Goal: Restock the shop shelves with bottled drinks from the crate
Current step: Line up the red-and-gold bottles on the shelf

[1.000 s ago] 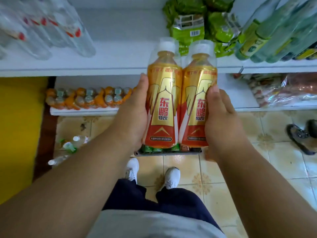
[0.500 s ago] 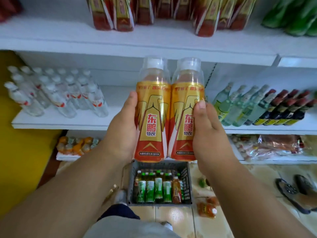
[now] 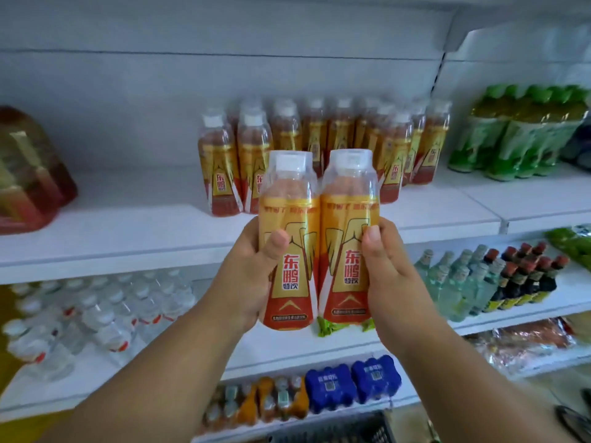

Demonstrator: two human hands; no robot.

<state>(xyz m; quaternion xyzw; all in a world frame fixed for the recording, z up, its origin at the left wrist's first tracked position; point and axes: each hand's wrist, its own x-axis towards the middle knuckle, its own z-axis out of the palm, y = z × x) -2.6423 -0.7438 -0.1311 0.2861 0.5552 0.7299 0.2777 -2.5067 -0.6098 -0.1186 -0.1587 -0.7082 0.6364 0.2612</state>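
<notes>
Now each hand, left (image 3: 246,276) and right (image 3: 388,276), grasps a bottle (image 3: 289,251), level with the half-stocked shelf (image 3: 128,215), neither placed yet, crate (image 3: 335,430) below.

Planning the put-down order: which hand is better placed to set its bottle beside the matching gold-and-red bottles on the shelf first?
Probably the left hand: its bottle is raised just below the bare shelf at the group's left end. The right hand's bottle faces the filled rows.
</notes>
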